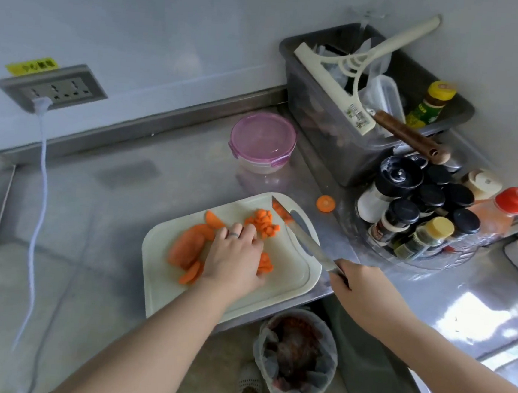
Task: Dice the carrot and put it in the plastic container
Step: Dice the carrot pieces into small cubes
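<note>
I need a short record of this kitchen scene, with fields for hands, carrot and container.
Left hand: rests on carrot pieces on the cutting board
Right hand: grips the knife, blade over the board's right edge
Diced carrot: pile at the board's far side
Plastic container: behind the board, pink lid on
Stray carrot slice: on the counter

Soft daylight, slight blur, wide-angle distortion.
</note>
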`<act>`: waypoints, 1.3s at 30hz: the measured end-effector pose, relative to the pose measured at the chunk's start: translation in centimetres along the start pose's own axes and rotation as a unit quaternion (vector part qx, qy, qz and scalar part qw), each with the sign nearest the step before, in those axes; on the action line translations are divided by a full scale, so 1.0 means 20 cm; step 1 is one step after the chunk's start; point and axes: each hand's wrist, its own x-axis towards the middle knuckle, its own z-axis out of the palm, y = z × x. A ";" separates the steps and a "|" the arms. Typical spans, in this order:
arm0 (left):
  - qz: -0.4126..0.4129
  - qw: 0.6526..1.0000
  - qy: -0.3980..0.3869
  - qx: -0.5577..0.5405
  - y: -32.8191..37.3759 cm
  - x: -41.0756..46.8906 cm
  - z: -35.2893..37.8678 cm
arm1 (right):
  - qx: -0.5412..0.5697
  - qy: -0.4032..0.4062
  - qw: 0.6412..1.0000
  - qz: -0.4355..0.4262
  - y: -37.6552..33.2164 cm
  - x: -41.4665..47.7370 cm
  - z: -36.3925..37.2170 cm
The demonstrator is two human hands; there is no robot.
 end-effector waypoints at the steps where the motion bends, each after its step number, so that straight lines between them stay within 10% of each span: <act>1: -0.041 0.999 0.000 -0.020 0.03 -0.02 0.02 | 0.001 -0.007 1.000 -0.002 0.00 -0.02 0.01; 7: -0.188 0.963 0.044 -0.186 0.08 -0.12 0.09 | -0.024 -0.056 0.998 -0.019 -0.03 -0.09 0.07; 11: -0.269 0.839 0.112 -0.460 0.15 -0.20 0.07 | -0.035 -0.062 0.997 -0.013 -0.04 -0.11 0.09; 18: -0.339 0.714 0.078 -0.607 0.27 -0.19 0.08 | -0.030 -0.078 0.997 -0.008 -0.05 -0.13 0.15; 39: -0.334 0.689 0.064 -0.640 0.35 -0.25 0.03 | -0.013 -0.065 0.998 -0.014 -0.08 -0.11 0.20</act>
